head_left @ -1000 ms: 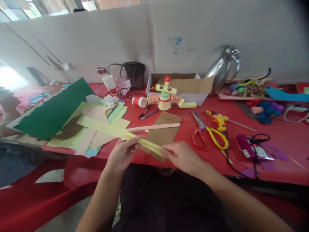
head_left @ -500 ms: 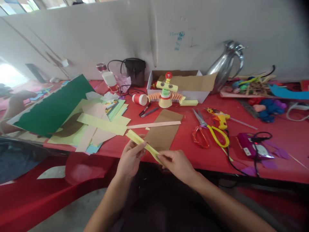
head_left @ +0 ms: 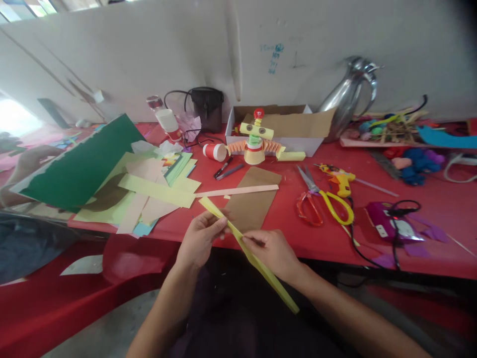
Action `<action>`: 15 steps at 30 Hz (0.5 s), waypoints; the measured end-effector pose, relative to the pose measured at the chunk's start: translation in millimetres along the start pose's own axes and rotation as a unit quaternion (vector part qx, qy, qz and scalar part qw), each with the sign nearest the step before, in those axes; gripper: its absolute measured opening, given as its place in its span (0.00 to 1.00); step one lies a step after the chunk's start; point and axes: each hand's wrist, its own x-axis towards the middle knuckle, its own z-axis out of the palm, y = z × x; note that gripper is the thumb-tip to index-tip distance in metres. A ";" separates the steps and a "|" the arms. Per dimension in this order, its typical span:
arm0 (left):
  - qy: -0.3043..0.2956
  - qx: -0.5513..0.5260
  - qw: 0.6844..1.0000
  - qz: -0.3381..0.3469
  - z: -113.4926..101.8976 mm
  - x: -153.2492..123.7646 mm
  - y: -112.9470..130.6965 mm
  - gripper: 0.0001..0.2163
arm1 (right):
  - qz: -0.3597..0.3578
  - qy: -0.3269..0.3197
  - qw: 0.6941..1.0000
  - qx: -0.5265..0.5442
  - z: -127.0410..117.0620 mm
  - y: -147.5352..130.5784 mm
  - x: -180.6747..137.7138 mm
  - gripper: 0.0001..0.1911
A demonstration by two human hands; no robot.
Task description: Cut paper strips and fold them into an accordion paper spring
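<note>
A long folded strip of yellow paper (head_left: 238, 233) runs slantwise between my hands, from upper left to lower right, its lower end hanging over my lap. My left hand (head_left: 201, 237) pinches the strip near its upper end. Lower down, my right hand (head_left: 270, 251) is closed on the strip with thumb and fingers. Both hands hover at the near edge of the red table (head_left: 290, 219), just in front of a brown card sheet (head_left: 251, 199) and a thin pink paper strip (head_left: 238, 191).
Loose coloured papers and a big green sheet (head_left: 80, 166) lie at left. A paper-cup robot figure (head_left: 255, 144) stands before an open cardboard box (head_left: 283, 127). Scissors (head_left: 322, 201), a glue gun (head_left: 339, 180), a purple device with cable (head_left: 387, 223), a metal jug (head_left: 346, 97) and craft scraps lie at right.
The yellow strip has slid through my fingers: more of it now hangs below my right hand over my lap. Both hands have drawn slightly nearer to me.
</note>
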 end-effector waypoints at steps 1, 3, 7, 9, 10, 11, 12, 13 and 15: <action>0.013 0.015 1.000 0.008 -0.1 1.4 -2.0 0.13 | 0.002 -0.003 1.000 0.002 1.0 -1.0 -0.4 0.17; 0.035 0.034 0.998 0.026 0.6 3.8 -6.2 0.11 | 0.005 -0.005 1.000 0.004 3.0 -2.6 -1.0 0.17; 0.027 0.018 0.998 0.060 4.3 5.2 -10.4 0.10 | 0.004 0.004 1.000 -0.003 4.8 -3.2 -1.1 0.15; 0.018 -0.007 0.998 0.055 5.6 4.6 -10.1 0.11 | 0.010 0.004 1.000 -0.006 4.4 -3.2 -0.5 0.14; 0.020 -0.018 0.999 0.043 5.8 4.4 -9.7 0.11 | 0.015 0.003 1.000 -0.007 4.1 -3.4 -0.1 0.14; 0.023 -0.029 0.999 0.028 5.7 4.4 -9.3 0.10 | 0.019 0.003 1.000 -0.007 3.8 -3.6 0.4 0.14; 0.025 -0.039 0.999 0.012 5.4 4.7 -8.9 0.10 | 0.020 0.003 1.000 -0.006 3.5 -3.8 1.0 0.14; 0.025 -0.049 0.998 -0.003 5.0 5.2 -8.7 0.10 | 0.020 0.003 1.000 -0.005 3.4 -3.9 1.6 0.14; 0.021 -0.063 0.998 -0.020 4.6 6.6 -8.3 0.10 | 0.015 0.005 1.000 0.002 3.5 -3.5 2.7 0.13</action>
